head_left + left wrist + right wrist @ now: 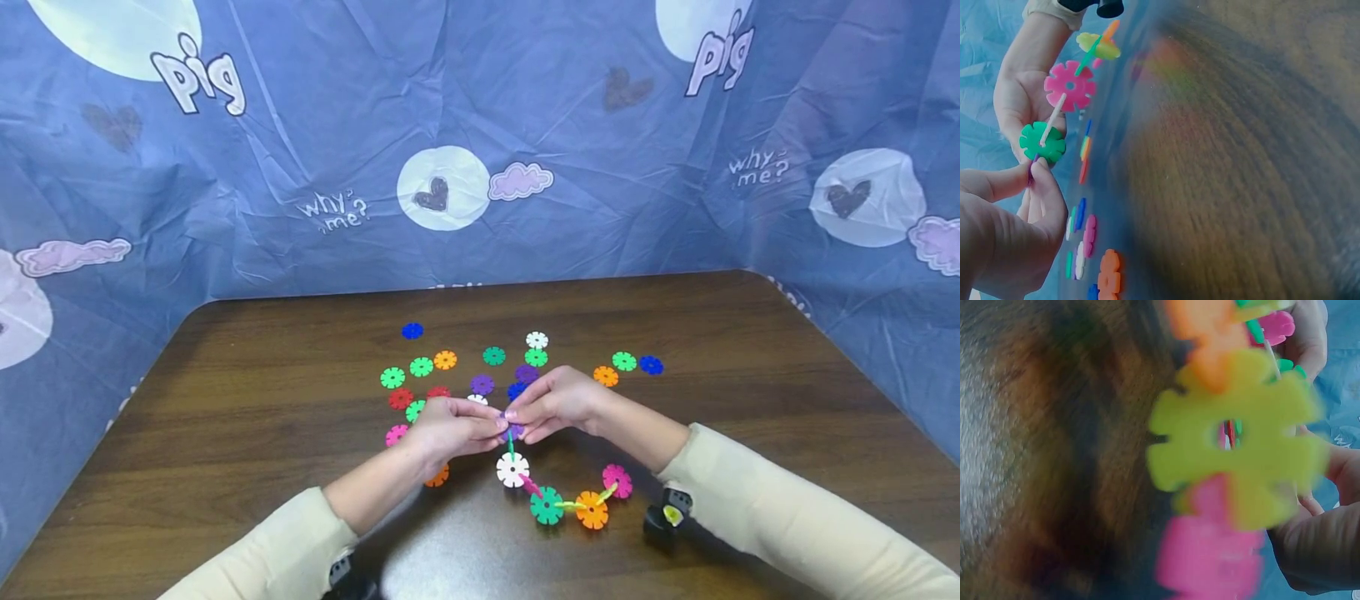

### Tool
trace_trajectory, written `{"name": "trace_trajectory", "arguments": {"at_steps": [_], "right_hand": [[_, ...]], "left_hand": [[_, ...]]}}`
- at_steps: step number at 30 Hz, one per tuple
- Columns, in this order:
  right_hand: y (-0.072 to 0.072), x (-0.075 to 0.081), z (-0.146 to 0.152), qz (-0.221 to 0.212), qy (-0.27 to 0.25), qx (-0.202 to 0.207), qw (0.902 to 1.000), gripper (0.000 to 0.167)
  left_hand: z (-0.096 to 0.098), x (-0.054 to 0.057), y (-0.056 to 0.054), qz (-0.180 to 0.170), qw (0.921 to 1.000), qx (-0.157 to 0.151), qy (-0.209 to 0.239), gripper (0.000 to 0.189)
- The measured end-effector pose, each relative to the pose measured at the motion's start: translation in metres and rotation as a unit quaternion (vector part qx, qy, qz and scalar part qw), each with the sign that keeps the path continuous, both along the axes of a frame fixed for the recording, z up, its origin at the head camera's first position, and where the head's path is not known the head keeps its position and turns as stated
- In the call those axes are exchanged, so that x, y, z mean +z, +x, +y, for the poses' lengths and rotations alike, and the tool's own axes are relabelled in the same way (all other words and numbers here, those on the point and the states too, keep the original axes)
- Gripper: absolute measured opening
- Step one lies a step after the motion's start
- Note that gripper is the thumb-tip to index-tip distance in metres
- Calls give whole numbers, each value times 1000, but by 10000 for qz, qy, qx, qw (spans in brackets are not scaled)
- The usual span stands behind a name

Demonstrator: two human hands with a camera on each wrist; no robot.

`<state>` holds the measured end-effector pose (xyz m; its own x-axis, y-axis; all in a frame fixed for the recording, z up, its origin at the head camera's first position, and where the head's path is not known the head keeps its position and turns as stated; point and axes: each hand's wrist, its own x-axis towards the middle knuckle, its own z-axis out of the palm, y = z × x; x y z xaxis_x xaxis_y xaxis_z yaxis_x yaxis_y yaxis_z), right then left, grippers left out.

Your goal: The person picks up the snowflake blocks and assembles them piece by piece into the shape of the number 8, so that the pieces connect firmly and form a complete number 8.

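Above the table, both hands meet at a purple snowflake-shaped building disc point(512, 432) with notches round its edge. My left hand point(450, 429) pinches it between thumb and fingertips, and my right hand point(562, 402) grips it from the other side. A green disc point(1042, 142) is slotted to the purple one. From it hangs a joined chain: a white disc point(513, 470), a pink one point(1070, 86), a teal one point(547, 506), an orange one point(592, 510), yellow connecting discs point(1260, 456) and a pink end disc point(617, 481). Fingers partly cover the purple disc.
Loose discs lie scattered beyond the hands on the brown wooden table point(285, 375), among them a blue disc point(412, 331), a white disc point(537, 340) and an orange disc point(606, 376). A blue printed cloth point(300, 150) hangs behind the table.
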<state>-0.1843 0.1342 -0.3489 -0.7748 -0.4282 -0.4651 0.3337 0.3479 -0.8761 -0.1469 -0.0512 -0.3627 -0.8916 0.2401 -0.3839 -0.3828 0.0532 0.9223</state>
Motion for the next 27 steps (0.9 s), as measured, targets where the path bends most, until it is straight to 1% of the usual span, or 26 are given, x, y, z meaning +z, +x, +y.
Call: {"name": "trace_trajectory", "arguments": {"at_steps": [3, 5, 8, 10, 11, 13, 15, 16, 17, 18, 19, 20, 22, 23, 25, 27], "right_hand": [[-1, 0, -1, -32, -32, -4, 10000, 28], [-2, 3, 0, -33, -86, -26, 10000, 31], [-9, 9, 7, 6, -232, -144, 9996, 36], [-16, 14, 14, 116, -308, -245, 9992, 39], [-20, 15, 19, 221, -297, -292, 9989, 39], [-27, 16, 27, 536, -74, -334, 9980, 39], [-34, 15, 36, 942, 330, -365, 9943, 38], [-36, 13, 40, 1198, 636, -347, 9901, 37], [-39, 11, 44, 1494, 1036, -316, 9828, 34], [-41, 9, 47, 1769, 1453, -261, 9731, 32], [-43, 6, 50, 2034, 1848, -184, 9613, 30], [-44, 4, 53, 2304, 2216, -62, 9475, 28], [-46, 0, 56, 2805, 2883, 254, 9152, 25], [-46, -2, 57, 3011, 3116, 410, 9003, 25], [-46, -4, 58, 3305, 3328, 674, 8806, 24], [-46, -4, 57, 3479, 3412, 822, 8694, 24]], "left_hand": [[0, 0, 1, 27, 10000, 35, -28, 23], [-1, 1, 0, 61, 9999, 80, -50, 23], [-3, 3, -1, 101, 9999, 121, -63, 24], [-4, 4, -2, 104, 9998, 136, -34, 25], [-5, 5, -3, 104, 9999, 131, -11, 25], [-8, 6, -3, 86, 9998, 153, 32, 25], [-9, 7, -4, 43, 9998, 209, 66, 25], [-10, 7, -4, 33, 9997, 230, 80, 25], [-10, 7, -5, 11, 9996, 253, 80, 24], [-11, 7, -5, -17, 9996, 268, 77, 24], [-11, 7, -5, -29, 9996, 264, 74, 24], [-10, 7, -5, -33, 9997, 252, 70, 23], [-10, 6, -5, -35, 9997, 231, 42, 23], [-10, 6, -5, -41, 9997, 230, 22, 22], [-10, 6, -6, -4, 9997, 248, 0, 22], [-11, 7, -7, 6, 9995, 316, -37, 21]]}}
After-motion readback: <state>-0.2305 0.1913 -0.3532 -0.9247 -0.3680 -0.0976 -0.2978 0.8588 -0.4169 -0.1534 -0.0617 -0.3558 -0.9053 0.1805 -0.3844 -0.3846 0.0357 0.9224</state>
